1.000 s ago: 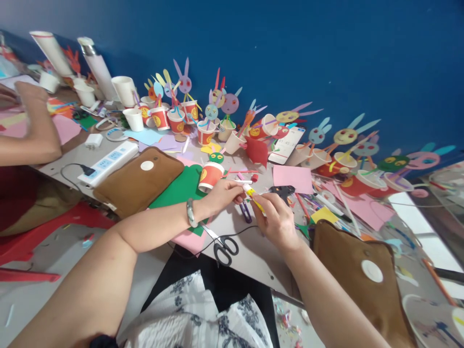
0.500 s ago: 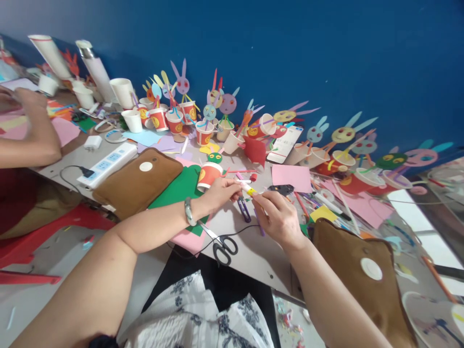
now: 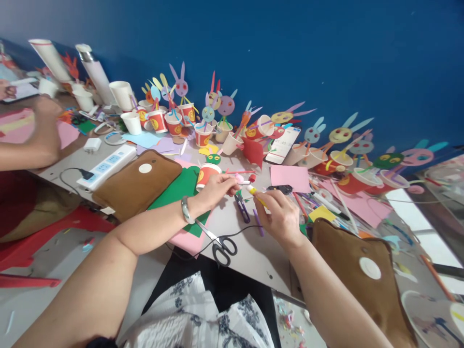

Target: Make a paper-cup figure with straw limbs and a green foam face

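My left hand [image 3: 216, 189], wearing a bangle, pinches a small white piece [image 3: 245, 182] at its fingertips, with a bit of pink beside it. My right hand [image 3: 280, 212] is closed around a slim yellow tube [image 3: 253, 191] with a pale tip, which points at the left fingertips. A narrow gap separates the tube from the white piece. Just behind my left hand is a red-and-white paper cup [image 3: 208, 175] with a green eyed head [image 3: 213, 158]. Under the hands lie purple-handled thread snips [image 3: 242, 208] and a purple strip [image 3: 258, 222]. Black-handled scissors [image 3: 224, 249] rest nearer me.
Several paper cups with rabbit-like heads [image 3: 181, 87] line the blue wall. A phone [image 3: 283, 144] leans among them. Brown pouches [image 3: 139, 176] lie on both sides; a power strip [image 3: 108, 166] is at left. Another person's arm [image 3: 45, 128] works at far left. A black cord crosses the table.
My right hand has drawn the yellow tube slightly away from my left fingertips, so the two are now apart. At far left, the other person's arm has shifted.
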Demonstrator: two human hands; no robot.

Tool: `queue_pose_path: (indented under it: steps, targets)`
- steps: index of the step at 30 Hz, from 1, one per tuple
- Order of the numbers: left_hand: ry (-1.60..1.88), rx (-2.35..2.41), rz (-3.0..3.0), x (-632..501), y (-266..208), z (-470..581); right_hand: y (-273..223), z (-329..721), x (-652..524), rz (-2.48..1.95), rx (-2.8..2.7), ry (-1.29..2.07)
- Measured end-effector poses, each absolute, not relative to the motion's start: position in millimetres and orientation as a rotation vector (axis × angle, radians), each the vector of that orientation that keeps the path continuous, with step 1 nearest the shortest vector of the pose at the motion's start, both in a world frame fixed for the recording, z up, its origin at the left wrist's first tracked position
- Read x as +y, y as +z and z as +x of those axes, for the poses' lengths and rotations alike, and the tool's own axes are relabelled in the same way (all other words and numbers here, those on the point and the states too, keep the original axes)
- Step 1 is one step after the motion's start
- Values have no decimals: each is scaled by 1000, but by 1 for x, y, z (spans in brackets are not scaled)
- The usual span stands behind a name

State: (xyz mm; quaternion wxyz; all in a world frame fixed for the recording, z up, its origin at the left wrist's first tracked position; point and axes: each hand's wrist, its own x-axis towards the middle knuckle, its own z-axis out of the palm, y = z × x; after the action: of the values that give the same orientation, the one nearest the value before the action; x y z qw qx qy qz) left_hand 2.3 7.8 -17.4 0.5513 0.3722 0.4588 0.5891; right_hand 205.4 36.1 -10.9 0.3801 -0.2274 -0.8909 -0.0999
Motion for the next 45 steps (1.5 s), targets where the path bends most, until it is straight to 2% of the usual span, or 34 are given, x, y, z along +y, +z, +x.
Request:
queue_pose_path:
  steps: [5,10,17,22,28,37,45]
  targets:
    - [1375,1077,929,7,-17,2,-10,198,30,-883,-1985,270]
    - [1304,1013,1086,2,-18,7,-12,192,25,-1063,-1725,1008]
    - [1271,1003,1094,0,-19,8,-18,192,33,-1063,-1393,1474]
    - [1277,1021,1084,1,-19,8,-17,192,33,-1051,-1363,1538]
    - [1288,1051,1029,1,-17,6,-19,193,31,-982,-1416,1371]
    - [1288,1002,1209,-2,-15,7,-24,193,34,-1029,-1404,1494]
    - [1328,1077,1430,-3,-21,9,-21,193,29,-1057,-1503,1269]
